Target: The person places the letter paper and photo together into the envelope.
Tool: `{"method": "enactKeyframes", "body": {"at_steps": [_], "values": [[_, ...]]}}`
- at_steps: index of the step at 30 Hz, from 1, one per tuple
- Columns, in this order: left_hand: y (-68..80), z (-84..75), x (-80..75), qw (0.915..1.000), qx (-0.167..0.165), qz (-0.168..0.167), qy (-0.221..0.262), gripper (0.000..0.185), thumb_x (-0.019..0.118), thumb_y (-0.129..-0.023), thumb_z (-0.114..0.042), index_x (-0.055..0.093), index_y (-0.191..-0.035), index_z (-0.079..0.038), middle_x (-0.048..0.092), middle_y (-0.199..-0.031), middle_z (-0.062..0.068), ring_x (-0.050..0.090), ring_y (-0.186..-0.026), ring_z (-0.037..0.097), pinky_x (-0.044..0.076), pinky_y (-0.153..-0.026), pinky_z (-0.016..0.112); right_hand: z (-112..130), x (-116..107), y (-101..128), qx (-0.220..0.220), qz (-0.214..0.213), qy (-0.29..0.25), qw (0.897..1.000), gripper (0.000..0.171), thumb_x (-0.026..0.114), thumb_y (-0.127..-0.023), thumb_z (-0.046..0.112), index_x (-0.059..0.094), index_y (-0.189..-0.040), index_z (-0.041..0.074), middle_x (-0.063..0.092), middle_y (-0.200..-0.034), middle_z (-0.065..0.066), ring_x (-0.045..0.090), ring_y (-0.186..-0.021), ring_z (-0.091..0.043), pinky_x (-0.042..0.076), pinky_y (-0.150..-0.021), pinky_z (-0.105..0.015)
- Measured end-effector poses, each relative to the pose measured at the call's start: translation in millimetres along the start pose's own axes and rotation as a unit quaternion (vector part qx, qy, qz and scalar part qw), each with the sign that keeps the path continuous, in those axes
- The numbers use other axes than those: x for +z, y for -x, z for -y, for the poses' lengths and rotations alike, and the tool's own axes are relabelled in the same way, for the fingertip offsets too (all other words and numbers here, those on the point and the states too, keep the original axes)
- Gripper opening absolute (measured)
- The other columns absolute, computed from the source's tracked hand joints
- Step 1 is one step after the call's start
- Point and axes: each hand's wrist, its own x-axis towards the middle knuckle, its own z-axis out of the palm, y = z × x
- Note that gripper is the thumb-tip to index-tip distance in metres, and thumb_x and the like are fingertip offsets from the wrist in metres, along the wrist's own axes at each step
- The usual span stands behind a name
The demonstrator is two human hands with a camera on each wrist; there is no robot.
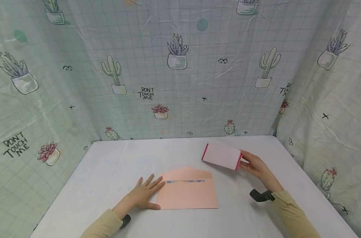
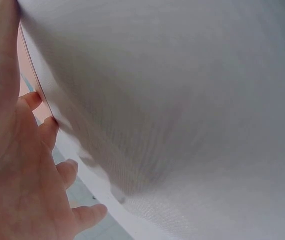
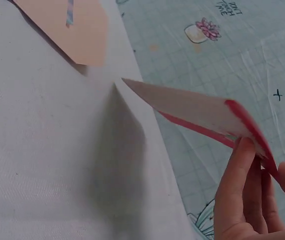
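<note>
A peach envelope [image 1: 187, 195] lies on the table with its flap [image 1: 184, 172] unfolded toward the far side. A narrow multicolored strip [image 1: 185, 181] shows along its opening; what it belongs to is hidden. My left hand [image 1: 145, 192] is spread flat, its thumb and fingertips touching the envelope's left edge. Off to the right, my right hand [image 1: 254, 164] pinches a white card [image 1: 222, 155] with red bands on two opposite ends. That card is tilted above the table, gripped at its right end between thumb and fingers [image 3: 240, 175].
The white table [image 1: 109, 165] ends at a back edge below a hanging cloth [image 1: 198, 86] printed with cacti. Similar cloth covers both sides. A dark band [image 1: 260, 195] sits on the right wrist, and part of another [image 1: 125, 220] shows by the left.
</note>
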Motion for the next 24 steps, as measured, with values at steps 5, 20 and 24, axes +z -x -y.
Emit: {"method": "enactKeyframes", "body": {"at_steps": [5, 20, 24], "values": [[0.4, -1.6, -2.5, 1.0000, -0.004, 0.006, 0.006, 0.091, 0.055, -0.071, -0.064, 0.026, -0.140, -0.013, 0.022, -0.148, 0.010, 0.016, -0.134, 0.043, 0.015, -0.095, 0.072, -1.9, 9.1, -1.4, -0.013, -0.011, 0.007, 1.000, 0.013, 0.048, -0.091, 0.021, 0.060, -0.091, 0.025, 0.063, -0.088, 0.010, 0.061, -0.079, -0.006, 0.052, -0.070, -0.019], [2.0, -0.2, -0.5, 0.9999, 0.010, -0.006, 0.003, 0.091, 0.052, -0.071, -0.066, 0.026, -0.140, -0.013, 0.022, -0.147, 0.012, 0.017, -0.133, 0.045, 0.014, -0.094, 0.073, -14.7, 24.2, -13.9, -0.018, -0.022, 0.087, 0.996, 0.010, 0.055, -0.088, 0.023, 0.057, -0.097, 0.018, 0.062, -0.086, 0.010, 0.060, -0.080, -0.006, 0.053, -0.071, -0.020], [2.1, -3.5, -4.5, 1.0000, 0.000, 0.004, 0.004, 0.090, 0.056, -0.071, -0.062, 0.026, -0.140, -0.013, 0.022, -0.148, 0.011, 0.016, -0.134, 0.044, 0.014, -0.095, 0.072, -18.2, 23.6, -21.2, -0.024, -0.047, 0.158, 0.986, 0.032, 0.057, -0.086, 0.028, 0.055, -0.112, 0.010, 0.062, -0.085, 0.012, 0.061, -0.079, -0.006, 0.053, -0.070, -0.021]]}}
